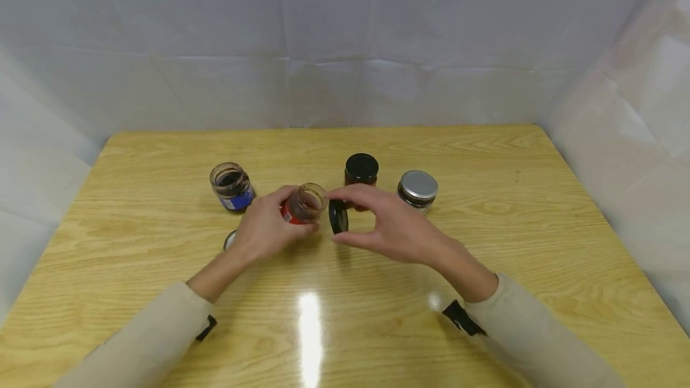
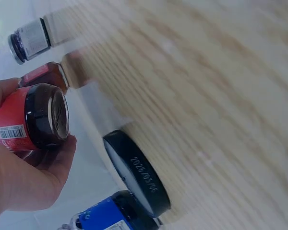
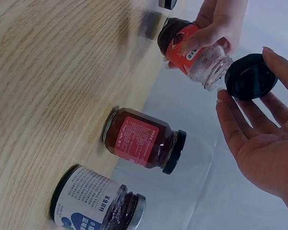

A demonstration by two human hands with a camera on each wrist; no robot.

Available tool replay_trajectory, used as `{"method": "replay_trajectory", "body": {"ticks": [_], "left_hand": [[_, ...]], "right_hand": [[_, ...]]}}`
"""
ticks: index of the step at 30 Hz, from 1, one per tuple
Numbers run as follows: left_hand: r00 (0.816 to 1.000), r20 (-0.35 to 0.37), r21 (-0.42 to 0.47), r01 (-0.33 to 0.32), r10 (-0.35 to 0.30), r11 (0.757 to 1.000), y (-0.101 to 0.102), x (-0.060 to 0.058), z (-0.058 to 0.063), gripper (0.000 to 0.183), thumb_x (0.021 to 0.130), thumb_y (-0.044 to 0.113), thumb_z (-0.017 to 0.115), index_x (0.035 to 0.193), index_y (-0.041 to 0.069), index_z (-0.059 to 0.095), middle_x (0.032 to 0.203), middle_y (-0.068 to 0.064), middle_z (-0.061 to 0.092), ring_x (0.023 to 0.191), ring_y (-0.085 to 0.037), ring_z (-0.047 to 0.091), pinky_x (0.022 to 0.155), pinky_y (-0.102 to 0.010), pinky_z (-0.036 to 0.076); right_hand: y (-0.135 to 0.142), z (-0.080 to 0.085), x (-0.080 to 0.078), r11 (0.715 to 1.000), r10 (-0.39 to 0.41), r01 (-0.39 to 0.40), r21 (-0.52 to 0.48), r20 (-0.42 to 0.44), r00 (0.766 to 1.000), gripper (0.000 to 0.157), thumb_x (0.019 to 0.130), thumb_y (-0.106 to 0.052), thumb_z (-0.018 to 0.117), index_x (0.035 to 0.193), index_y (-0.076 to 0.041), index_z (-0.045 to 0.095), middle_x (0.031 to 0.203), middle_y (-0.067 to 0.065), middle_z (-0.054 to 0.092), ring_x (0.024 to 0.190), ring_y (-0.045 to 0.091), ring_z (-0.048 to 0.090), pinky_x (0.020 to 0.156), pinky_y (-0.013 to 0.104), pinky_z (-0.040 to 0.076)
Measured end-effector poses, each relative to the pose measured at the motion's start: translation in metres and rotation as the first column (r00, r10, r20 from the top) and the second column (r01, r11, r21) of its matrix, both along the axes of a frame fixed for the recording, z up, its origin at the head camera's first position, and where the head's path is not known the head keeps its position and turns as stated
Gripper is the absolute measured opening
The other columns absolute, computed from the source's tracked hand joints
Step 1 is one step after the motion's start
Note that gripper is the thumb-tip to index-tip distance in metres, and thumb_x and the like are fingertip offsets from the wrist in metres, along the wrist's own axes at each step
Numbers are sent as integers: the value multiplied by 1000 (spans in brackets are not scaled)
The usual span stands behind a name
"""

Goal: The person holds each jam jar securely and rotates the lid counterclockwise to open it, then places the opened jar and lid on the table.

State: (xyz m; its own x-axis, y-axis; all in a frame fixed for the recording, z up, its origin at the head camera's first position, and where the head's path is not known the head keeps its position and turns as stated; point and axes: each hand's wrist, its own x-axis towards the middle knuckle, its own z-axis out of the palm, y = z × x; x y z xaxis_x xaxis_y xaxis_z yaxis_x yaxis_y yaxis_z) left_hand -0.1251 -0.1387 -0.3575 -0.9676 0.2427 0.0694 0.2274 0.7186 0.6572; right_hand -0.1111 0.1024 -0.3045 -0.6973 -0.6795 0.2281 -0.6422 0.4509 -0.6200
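Note:
My left hand (image 1: pixel 266 225) grips a glass jar with a red label (image 1: pixel 303 205). The jar is lidless, tilted toward the right hand and off the table, its dark base (image 2: pixel 48 117) showing in the left wrist view. Right beside its mouth, my right hand (image 1: pixel 401 223) pinches a dark lid (image 1: pixel 338 217) on edge between thumb and fingers. In the right wrist view, the lid (image 3: pixel 251 76) is very close to the jar's rim; whether they touch, I cannot tell. Partly hidden behind the left hand, another lid (image 2: pixel 137 173) lies on the table.
An uncovered jar with a blue label (image 1: pixel 237 197) stands to the left. Behind the right hand is a closed reddish jar with a black lid (image 1: pixel 362 166). Farther right stands a white-labelled jar (image 3: pixel 86 199) with a silver lid (image 1: pixel 419 184). Whitish sheeting (image 1: pixel 334 94) hangs behind the wooden table (image 1: pixel 485 166).

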Motion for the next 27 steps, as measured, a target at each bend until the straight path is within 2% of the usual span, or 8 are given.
{"method": "replay_trajectory", "body": {"ticks": [11, 17, 21, 27], "left_hand": [[999, 7, 45, -34, 33, 998, -3, -20, -8, 62, 78, 32, 78, 129, 5, 55, 119, -16, 57, 103, -30, 56, 82, -45, 47], [997, 42, 65, -75, 72, 995, -4, -29, -10, 56, 80, 31, 76, 125, 6, 56, 116, -13, 59, 101, -30, 57, 81, -46, 47], [995, 36, 66, -90, 88, 994, -3, -34, -11, 57, 80, 32, 76, 126, 6, 55, 114, -14, 60, 101, -31, 58, 82, -46, 48], [994, 46, 82, -105, 101, 991, -2, -41, -11, 47, 81, 35, 75, 118, 12, 58, 104, -9, 62, 91, -28, 58, 75, -43, 47]], "right_hand": [[-1, -7, -3, 998, -35, 33, 53, 23, 999, 57, 85, -33, 73, 135, -15, 52, 128, -2, 54, 109, 10, 54, 91, 32, 46], [-2, -10, -5, 997, -42, 42, 66, 13, 999, 56, 85, -34, 72, 135, -16, 53, 127, -2, 55, 108, 11, 55, 90, 31, 46], [-4, -12, -6, 996, -47, 47, 76, 1, 999, 56, 85, -35, 73, 135, -17, 53, 126, -3, 56, 107, 12, 56, 89, 30, 46], [-4, -16, -7, 995, -53, 52, 84, 2, 999, 57, 85, -35, 73, 135, -18, 53, 126, -3, 55, 107, 11, 55, 89, 33, 47]]}}
